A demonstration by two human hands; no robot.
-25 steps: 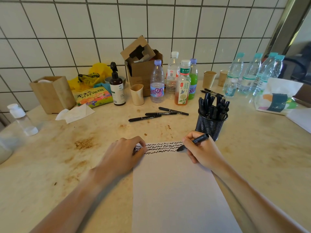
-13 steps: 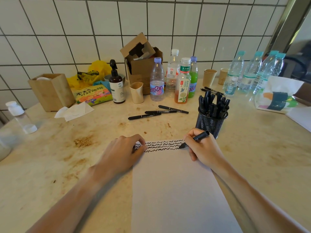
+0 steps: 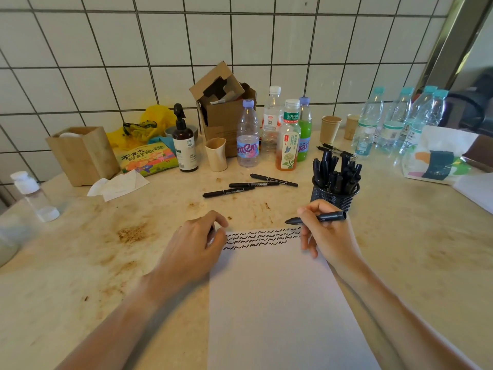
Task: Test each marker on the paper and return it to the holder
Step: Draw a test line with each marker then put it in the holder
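Observation:
A white sheet of paper (image 3: 277,297) lies on the counter in front of me, with rows of black squiggles along its top edge. My right hand (image 3: 326,233) holds a black marker (image 3: 324,217) nearly level, its tip pointing left just above the paper's top right corner. My left hand (image 3: 196,241) rests at the paper's top left corner, fingers curled; what it holds, if anything, is hidden. A black mesh holder (image 3: 333,194) full of black markers stands just behind my right hand. Three black markers (image 3: 250,185) lie loose on the counter beyond the paper.
Bottles (image 3: 288,137), a cardboard box (image 3: 224,113), paper cups (image 3: 330,128) and a pump bottle (image 3: 184,140) line the tiled wall. Water bottles (image 3: 400,121) and a printed bag (image 3: 437,156) sit at the right. A wooden box (image 3: 81,153) and tissue (image 3: 117,184) are at the left.
My right hand lifted the marker off the paper and turned it nearly level, its tip now clear of the squiggles. The left hand stayed at the corner.

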